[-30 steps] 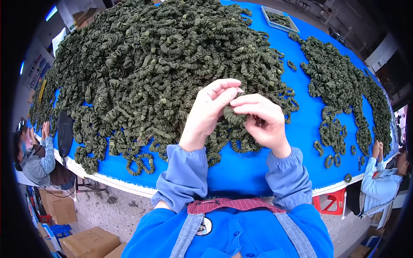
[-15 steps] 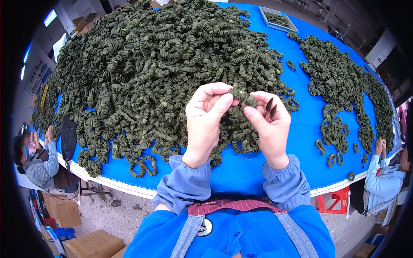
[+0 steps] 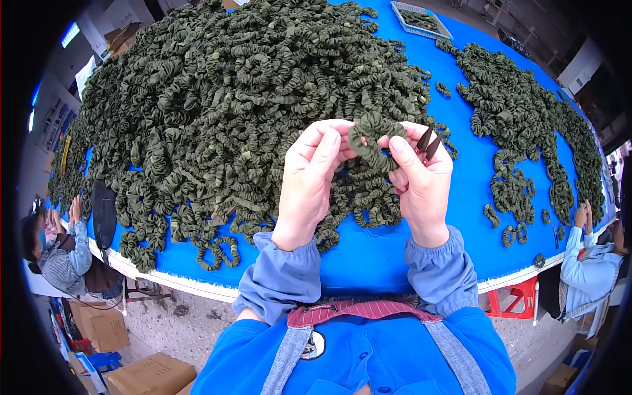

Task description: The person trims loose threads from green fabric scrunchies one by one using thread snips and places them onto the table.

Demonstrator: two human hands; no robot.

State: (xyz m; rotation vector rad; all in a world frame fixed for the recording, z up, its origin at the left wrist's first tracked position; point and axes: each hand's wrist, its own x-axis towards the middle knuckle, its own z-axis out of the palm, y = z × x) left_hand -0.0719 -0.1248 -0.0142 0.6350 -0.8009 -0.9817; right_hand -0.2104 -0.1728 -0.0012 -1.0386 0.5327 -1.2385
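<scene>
A dark green gathered fabric scrunchie (image 3: 374, 124) is held up between both hands, its ring facing me. My left hand (image 3: 304, 187) pinches its left side with thumb and fingers. On the opposite side, my right hand (image 3: 424, 191) grips the ring between thumb and fingers. That same hand also carries a small pair of scissors (image 3: 431, 146), dark blades pointing up past the fingers; most of the handle is hidden in the palm. Behind the hands rises a big heap of similar scrunchies (image 3: 217, 112).
A second heap of scrunchies (image 3: 507, 112) lies to the right on the blue table cover (image 3: 461, 243). A pale basket (image 3: 421, 21) stands at the far edge. Co-workers sit at the left (image 3: 69, 253) and right (image 3: 589, 263). Cardboard boxes (image 3: 148, 375) are on the floor.
The scrunchie has been turned and spread, so its ring now shows open toward me. My right hand has shifted slightly right, the scissors with it.
</scene>
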